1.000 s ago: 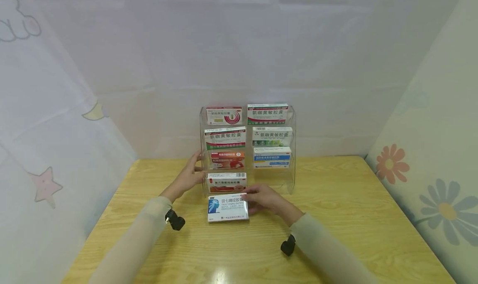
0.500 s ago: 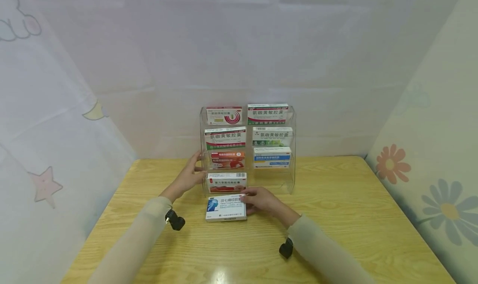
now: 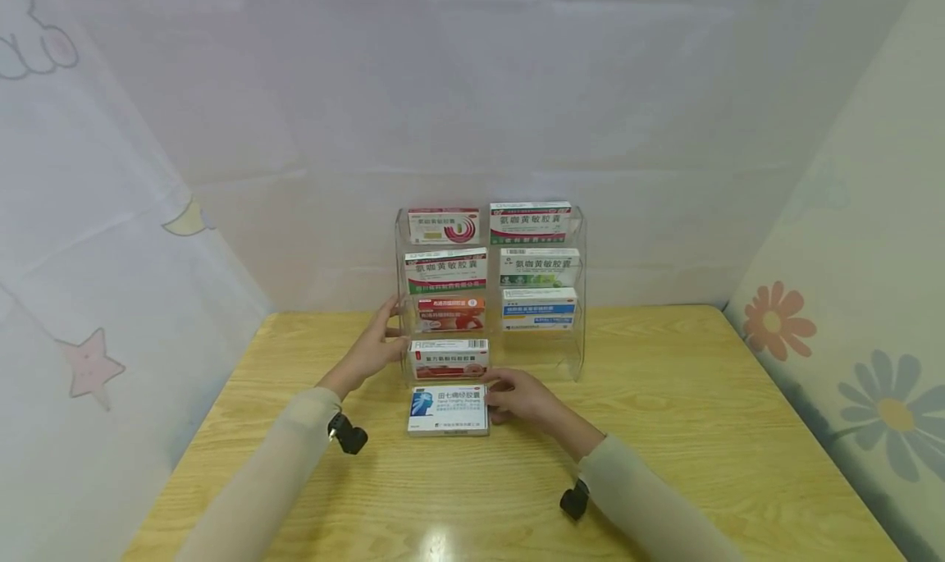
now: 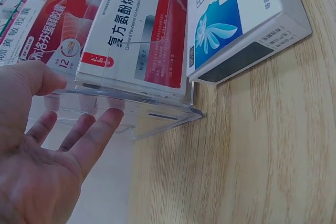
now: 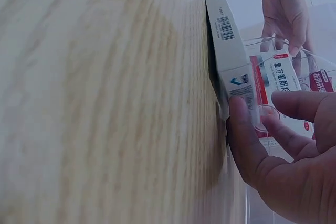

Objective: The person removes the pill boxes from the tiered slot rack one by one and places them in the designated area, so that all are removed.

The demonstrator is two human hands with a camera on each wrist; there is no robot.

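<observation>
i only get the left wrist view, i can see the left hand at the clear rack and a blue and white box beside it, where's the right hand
Observer: The right hand is at the right end of the blue and white box, as the head view shows.

Operator: is it touching the box or just near

Observer: Touching: in the right wrist view, a fingertip rests against the box's end.

Operator: and is there a box right of the white and red box in the rack's bottom row

Observer: No box shows there; in the head view the bottom right pocket is bare clear plastic.
</observation>
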